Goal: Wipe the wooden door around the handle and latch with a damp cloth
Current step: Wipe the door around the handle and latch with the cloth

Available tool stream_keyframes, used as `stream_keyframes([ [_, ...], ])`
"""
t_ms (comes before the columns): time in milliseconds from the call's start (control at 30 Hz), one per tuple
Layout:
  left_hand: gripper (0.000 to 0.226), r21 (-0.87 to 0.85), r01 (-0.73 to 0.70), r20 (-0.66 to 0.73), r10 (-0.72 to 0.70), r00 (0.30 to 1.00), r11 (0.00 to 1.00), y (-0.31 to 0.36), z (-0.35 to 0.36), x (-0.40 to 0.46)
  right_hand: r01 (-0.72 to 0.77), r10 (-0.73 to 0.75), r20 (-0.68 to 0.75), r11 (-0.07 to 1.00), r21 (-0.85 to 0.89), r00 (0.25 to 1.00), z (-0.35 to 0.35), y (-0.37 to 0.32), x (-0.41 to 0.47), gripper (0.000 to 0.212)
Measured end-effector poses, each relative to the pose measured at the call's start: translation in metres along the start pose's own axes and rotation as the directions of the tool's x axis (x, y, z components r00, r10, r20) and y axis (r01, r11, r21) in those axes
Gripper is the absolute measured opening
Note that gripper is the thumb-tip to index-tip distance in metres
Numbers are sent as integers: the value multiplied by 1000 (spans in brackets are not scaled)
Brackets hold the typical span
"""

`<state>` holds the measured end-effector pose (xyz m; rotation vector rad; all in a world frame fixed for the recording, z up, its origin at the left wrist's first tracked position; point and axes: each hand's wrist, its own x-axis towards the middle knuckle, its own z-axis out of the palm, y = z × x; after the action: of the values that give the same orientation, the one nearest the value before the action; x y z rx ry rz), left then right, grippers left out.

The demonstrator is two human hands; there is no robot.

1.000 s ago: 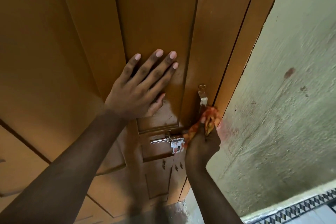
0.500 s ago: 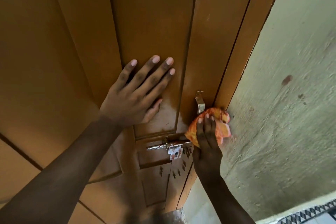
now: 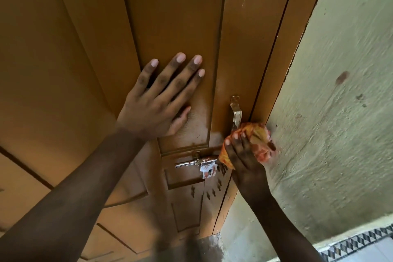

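Pressing cloth (image 3: 258, 142), right hand (image 3: 244, 159) apparently clenched.

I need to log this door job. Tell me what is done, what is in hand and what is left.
Done: a damp sheen on the panel left of the handle suggests wiping there. In hand: the right hand presses the cloth at the handle's lower end, while the left hand lies flat on the door. Left: the latch shows reddish marks.

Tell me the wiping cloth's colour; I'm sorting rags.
Orange-yellow with red blotches, the bunched cloth in the right hand; head view.
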<state>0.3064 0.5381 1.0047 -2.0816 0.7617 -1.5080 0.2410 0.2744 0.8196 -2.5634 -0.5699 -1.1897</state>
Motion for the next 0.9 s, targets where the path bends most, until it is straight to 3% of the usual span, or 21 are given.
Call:
stream_keyframes([
  [100,74,11,-5,-6,5,1000,1000,-1,1,1,-85,86,44,996,-18,995,2,-2,-14,53],
  [167,74,25,-3,-10,4,1000,1000,-2,1,0,-226,226,14,974,6,974,9,-16,-8,52],
  [233,74,21,1,-10,-1,1000,1000,-1,1,0,-432,441,-35,889,151,897,14,-39,4,51],
  [267,74,15,0,-11,0,1000,1000,0,1,0,-567,606,-44,765,305,794,11,-54,12,47],
  [300,74,15,-1,-14,1,1000,1000,0,1,1,-674,771,-12,564,477,637,3,-69,24,40],
  [367,74,24,3,-20,-2,1000,1000,-1,1,1,-716,943,134,133,686,304,-14,-87,46,24],
  [433,74,25,1,-22,0,1000,1000,-1,1,1,-643,962,243,-107,758,127,-20,-88,58,18],
  [633,74,18,-2,-4,2,1000,1000,-1,1,0,-381,852,516,-507,773,-86,-49,-96,67,15],
  [800,74,22,1,-8,0,1000,1000,0,-1,1,-382,785,608,-600,703,-114,-63,-98,79,23],
  [900,75,1,5,1,-5,1000,1000,0,-1,1,-218,651,736,-758,615,-185,-57,-87,97,21],
])
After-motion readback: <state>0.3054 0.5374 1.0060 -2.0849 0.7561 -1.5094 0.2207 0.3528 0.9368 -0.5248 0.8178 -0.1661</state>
